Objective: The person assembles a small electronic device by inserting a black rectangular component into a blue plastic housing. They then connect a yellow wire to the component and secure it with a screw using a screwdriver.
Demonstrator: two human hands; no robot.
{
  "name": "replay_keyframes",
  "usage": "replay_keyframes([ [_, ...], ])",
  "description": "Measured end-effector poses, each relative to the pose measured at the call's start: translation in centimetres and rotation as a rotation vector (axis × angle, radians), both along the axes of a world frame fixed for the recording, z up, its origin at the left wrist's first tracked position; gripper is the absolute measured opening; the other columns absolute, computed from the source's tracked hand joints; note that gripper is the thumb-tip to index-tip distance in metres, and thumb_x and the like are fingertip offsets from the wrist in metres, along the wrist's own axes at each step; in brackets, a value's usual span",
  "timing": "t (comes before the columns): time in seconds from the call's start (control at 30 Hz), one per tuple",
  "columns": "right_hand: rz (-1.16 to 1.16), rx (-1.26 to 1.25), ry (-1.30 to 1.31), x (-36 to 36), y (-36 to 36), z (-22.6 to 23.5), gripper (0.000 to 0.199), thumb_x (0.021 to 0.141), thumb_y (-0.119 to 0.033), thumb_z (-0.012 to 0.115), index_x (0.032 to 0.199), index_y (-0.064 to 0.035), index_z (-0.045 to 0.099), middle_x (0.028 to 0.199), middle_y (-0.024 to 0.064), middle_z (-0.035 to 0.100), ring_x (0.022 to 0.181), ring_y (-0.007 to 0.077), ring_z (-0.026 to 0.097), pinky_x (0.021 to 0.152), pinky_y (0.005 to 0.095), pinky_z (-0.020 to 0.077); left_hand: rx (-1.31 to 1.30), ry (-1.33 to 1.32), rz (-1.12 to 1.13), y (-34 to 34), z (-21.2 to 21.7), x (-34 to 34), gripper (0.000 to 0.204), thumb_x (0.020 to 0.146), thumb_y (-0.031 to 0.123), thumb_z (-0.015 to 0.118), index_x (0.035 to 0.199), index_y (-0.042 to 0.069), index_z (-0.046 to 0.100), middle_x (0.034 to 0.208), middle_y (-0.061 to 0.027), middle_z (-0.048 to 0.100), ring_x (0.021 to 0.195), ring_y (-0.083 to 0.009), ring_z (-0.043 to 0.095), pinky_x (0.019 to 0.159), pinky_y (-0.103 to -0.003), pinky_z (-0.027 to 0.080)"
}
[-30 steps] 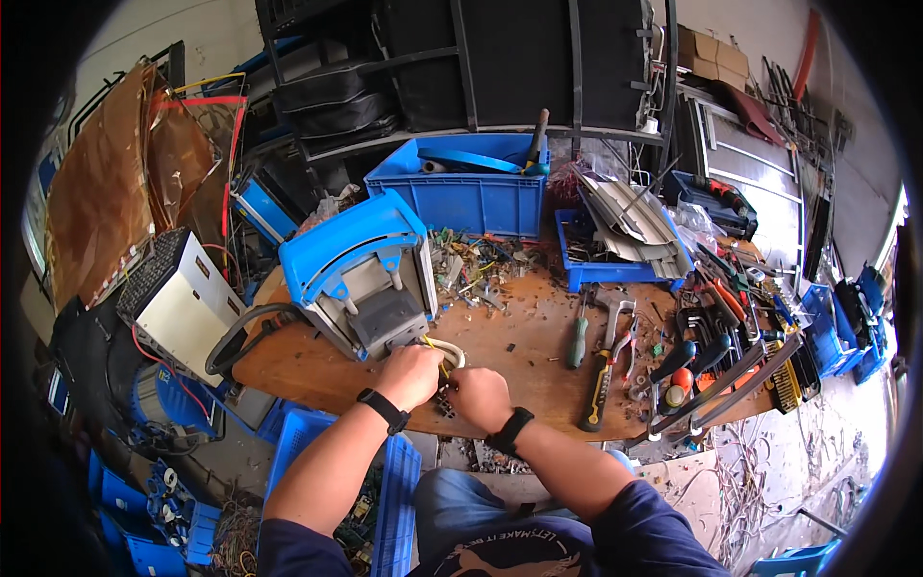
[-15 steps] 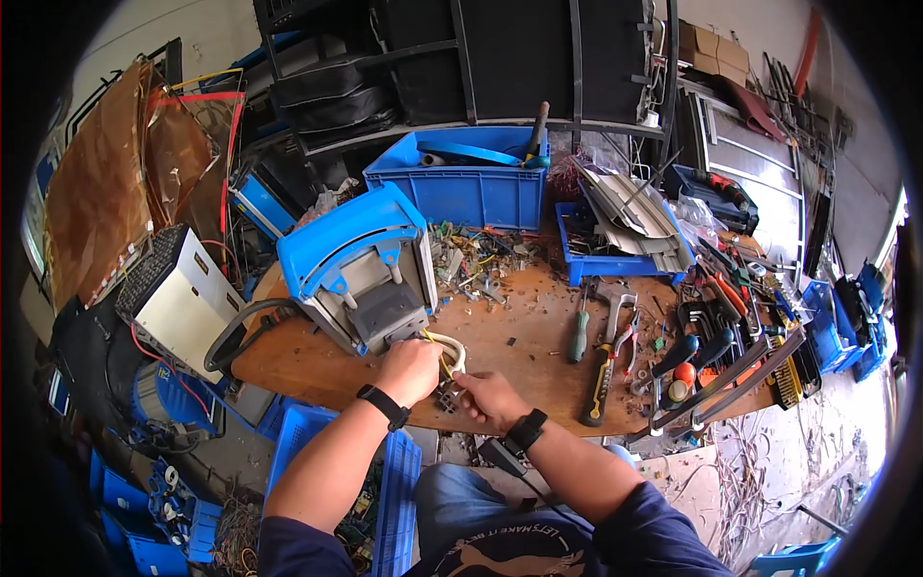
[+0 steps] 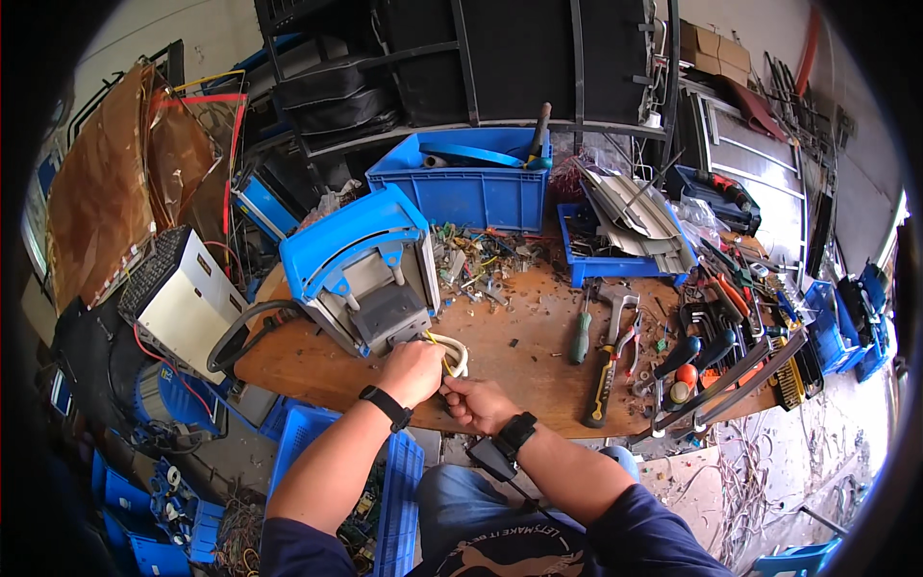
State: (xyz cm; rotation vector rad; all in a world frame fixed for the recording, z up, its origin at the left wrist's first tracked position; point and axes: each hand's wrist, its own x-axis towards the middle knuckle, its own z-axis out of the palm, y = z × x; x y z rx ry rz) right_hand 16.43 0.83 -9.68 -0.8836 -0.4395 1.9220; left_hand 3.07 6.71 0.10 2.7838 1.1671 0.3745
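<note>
At the near edge of the wooden bench, my left hand (image 3: 415,373) is closed around a thick white cable (image 3: 461,356), which bends in a loop beside it. A yellow wire shows next to the fingers. My right hand (image 3: 479,404) is closed just to the right and below, with thumb and fingers pinched near the cable's lower end; what lies between them is hidden. Behind my left hand leans a device with a blue frame (image 3: 361,240) and a grey box (image 3: 389,319) on its back. The cable runs close to that box.
On the bench (image 3: 524,317) lie a green-handled screwdriver (image 3: 580,337), a hammer (image 3: 606,361) and red pliers (image 3: 629,341). Hacksaws (image 3: 731,385) are at the right. Scrap bits, a large blue crate (image 3: 461,197) and a blue tray (image 3: 615,269) stand behind. Another blue crate (image 3: 399,500) is below.
My right hand has turned and shifted slightly left, closer to my left hand. The small metal piece seen between the hands is now mostly hidden. My left hand stays on the cable.
</note>
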Motion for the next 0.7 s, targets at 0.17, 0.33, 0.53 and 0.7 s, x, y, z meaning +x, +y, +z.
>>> replay_keyframes([
  [0.17,-0.131,0.895,-1.867,-1.4,-1.7,3.4,0.013,0.082,-0.015,0.059,0.077,-0.0059,0.066,0.072,0.0136,0.067,0.067,0.0278,0.068,0.056,0.04,0.0514,0.066,0.027,-0.062,0.6,-0.9,-0.7,0.014,0.078,0.01,0.054,0.073,0.004,0.065,0.073,-0.0218,0.066,0.073,-0.0398,0.066,0.069,-0.05,0.052],
  [0.33,-0.025,0.84,-1.943,-1.4,-2.1,4.6,0.012,0.08,-0.016,0.06,0.078,-0.0076,0.068,0.072,0.0133,0.068,0.063,0.0253,0.068,0.058,0.0393,0.0533,0.035,0.025,-0.04,0.6,-0.9,-1.0,0.012,0.073,0.006,0.055,0.075,0.004,0.067,0.077,-0.0227,0.064,0.076,-0.0406,0.064,0.071,-0.05,0.05],
  [0.53,0.066,0.106,-0.359,1.8,-0.9,2.0,0.029,0.09,-0.034,0.066,0.099,-0.0074,0.071,0.073,0.0028,0.065,0.057,0.0104,0.056,0.049,0.027,0.0439,0.005,-0.071,-0.056,-0.3,0.3,0.3,0.012,0.075,0.006,0.055,0.075,0.004,0.067,0.076,-0.0229,0.064,0.076,-0.04,0.064,0.071,-0.049,0.05],
  [0.7,0.108,0.096,0.083,0.8,0.5,-0.6,0.021,0.09,-0.028,0.068,0.094,-0.0075,0.068,0.071,-0.0004,0.061,0.055,0.0089,0.052,0.045,0.0223,0.0364,0.002,-0.001,-0.008,0.1,0.0,-0.7,0.011,0.076,0.005,0.055,0.072,0.003,0.065,0.078,-0.022,0.065,0.078,-0.0399,0.064,0.073,-0.049,0.05],
])
